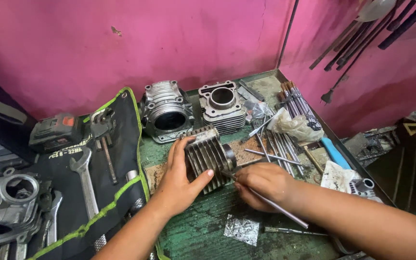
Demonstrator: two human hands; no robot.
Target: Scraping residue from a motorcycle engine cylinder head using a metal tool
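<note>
My left hand (179, 180) grips a finned grey engine cylinder (208, 156) lying on its side on the green workbench (203, 226). The fingers wrap over its fins and the thumb presses its near end. My right hand (263, 185) is closed around a thin metal rod (278, 208), whose tip touches the cylinder's sleeve end at the right. The rod's other end sticks out over my right forearm.
Two more cylinder blocks (167, 111) (222, 106) stand at the back. Several metal rods (285, 144) and a plastic bag (294, 126) lie right. A black tool roll (107, 163) with a spanner (85, 180), a battery pack (56, 132) and an engine casing (6, 202) lie left.
</note>
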